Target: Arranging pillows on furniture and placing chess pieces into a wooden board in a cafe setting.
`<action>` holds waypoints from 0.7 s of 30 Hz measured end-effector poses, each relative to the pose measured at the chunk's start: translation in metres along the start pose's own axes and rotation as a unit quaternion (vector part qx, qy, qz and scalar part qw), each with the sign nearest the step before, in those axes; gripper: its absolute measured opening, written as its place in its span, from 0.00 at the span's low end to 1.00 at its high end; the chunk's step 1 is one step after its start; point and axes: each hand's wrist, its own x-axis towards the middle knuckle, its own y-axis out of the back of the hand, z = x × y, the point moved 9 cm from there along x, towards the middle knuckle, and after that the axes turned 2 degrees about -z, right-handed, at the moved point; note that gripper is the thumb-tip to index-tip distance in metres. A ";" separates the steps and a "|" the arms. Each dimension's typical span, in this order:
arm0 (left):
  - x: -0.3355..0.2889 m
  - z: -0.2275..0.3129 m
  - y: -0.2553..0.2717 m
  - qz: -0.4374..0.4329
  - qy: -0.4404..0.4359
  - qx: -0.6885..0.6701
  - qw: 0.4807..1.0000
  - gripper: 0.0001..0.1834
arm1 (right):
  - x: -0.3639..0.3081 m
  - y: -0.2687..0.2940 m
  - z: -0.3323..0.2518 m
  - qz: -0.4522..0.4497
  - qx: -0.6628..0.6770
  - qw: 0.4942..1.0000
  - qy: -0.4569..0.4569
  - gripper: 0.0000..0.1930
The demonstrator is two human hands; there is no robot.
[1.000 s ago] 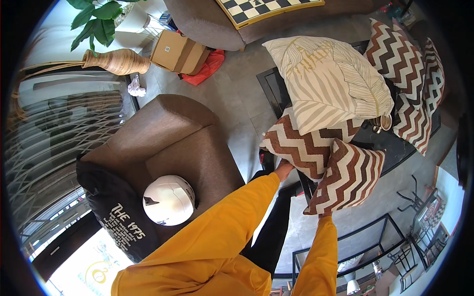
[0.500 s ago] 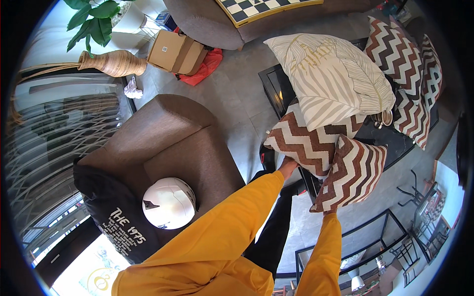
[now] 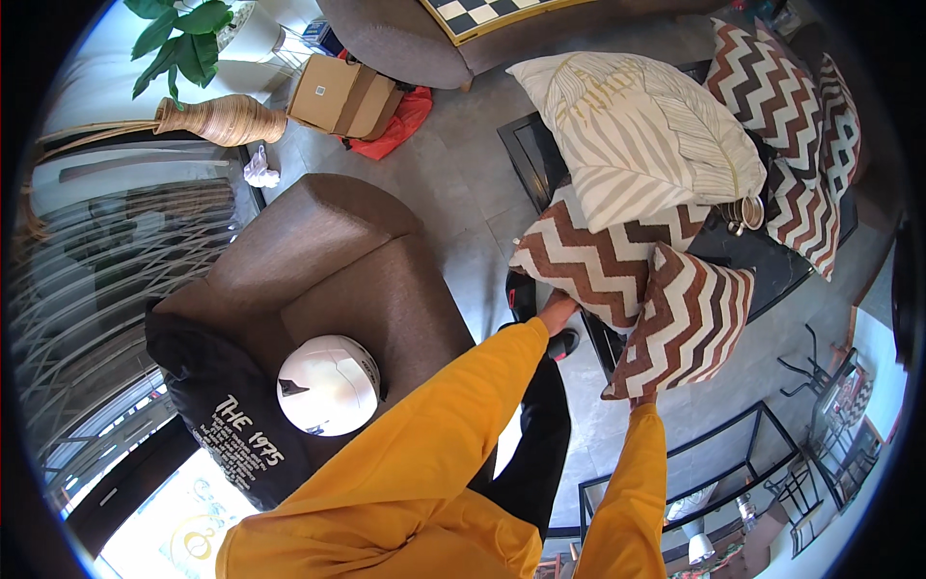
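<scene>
My left hand (image 3: 558, 313) grips the near left edge of a brown-and-white zigzag cushion (image 3: 588, 256), its fingertips hidden beneath the fabric. My right hand (image 3: 643, 399) holds the lower corner of a second zigzag cushion (image 3: 687, 323), which leans tilted against the first; most of those fingers are covered too. A large cream cushion with a leaf pattern (image 3: 637, 145) lies over the first zigzag cushion. Under and behind them is a low black table (image 3: 762, 265). More zigzag cushions (image 3: 772, 96) stand at its far right end.
On the brown armchair (image 3: 386, 280) at left sit a white helmet (image 3: 328, 386) and a black printed cloth (image 3: 217, 410). A cardboard box (image 3: 338, 96), a wicker vase (image 3: 220, 123) and a checkered board (image 3: 502, 17) are farther off. A black metal frame (image 3: 694, 444) stands at right.
The view has shifted slightly, so the scene sits a little higher. One of my feet has moved back and left beside the table. Both hands keep their hold on the zigzag cushions.
</scene>
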 end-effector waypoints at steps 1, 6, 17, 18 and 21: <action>-0.004 0.002 -0.002 -0.017 0.009 0.031 0.999 0.25 | 0.004 0.003 0.003 -0.006 0.005 1.000 -0.001 0.34; -0.038 0.062 0.018 -0.066 -0.069 0.507 0.857 0.12 | 0.001 -0.002 0.014 -0.033 0.046 0.998 -0.026 0.34; -0.179 0.420 0.176 0.342 -0.049 0.910 0.229 0.39 | -0.052 -0.015 0.005 0.051 -0.113 0.992 -0.003 0.32; -0.177 0.423 0.192 0.314 0.013 0.925 0.213 0.42 | -0.047 -0.013 0.014 0.046 -0.112 0.993 -0.010 0.32; -0.168 0.430 0.210 0.296 0.019 0.917 0.265 0.46 | -0.029 -0.005 0.043 0.059 0.147 0.982 -0.101 0.30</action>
